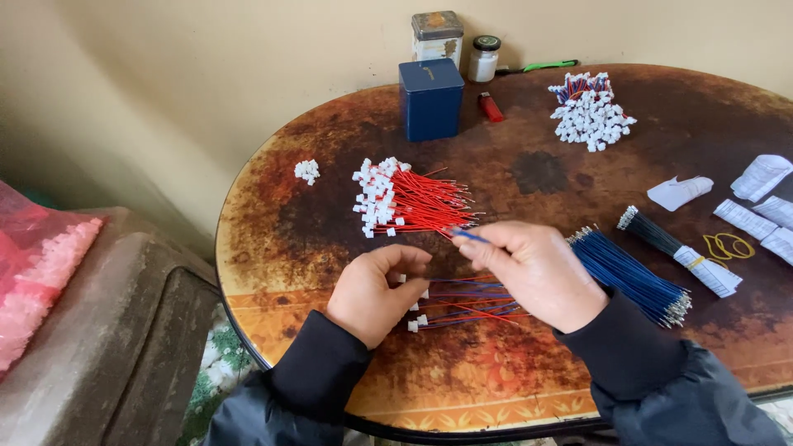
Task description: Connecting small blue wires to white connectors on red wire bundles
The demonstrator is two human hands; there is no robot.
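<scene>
My left hand (373,291) rests near the front of the round brown table (273,239), fingers curled around a small white connector; what it grips is mostly hidden. My right hand (533,271) pinches a thin blue wire (469,236) that points left toward the left hand. Beneath both hands lies a small pile of red and blue wires with white connectors (462,303). Just beyond is a bundle of red wires with white connectors (405,200). A bundle of loose blue wires (632,277) lies to the right of my right hand.
At the back stand a blue box (430,98), a tin (437,34), a small jar (484,58), a red lighter (490,106) and a heap of finished connectors (590,110). A black wire bundle (677,250), paper slips (747,216), rubber bands (727,245) lie right. A few white connectors (306,171) sit left.
</scene>
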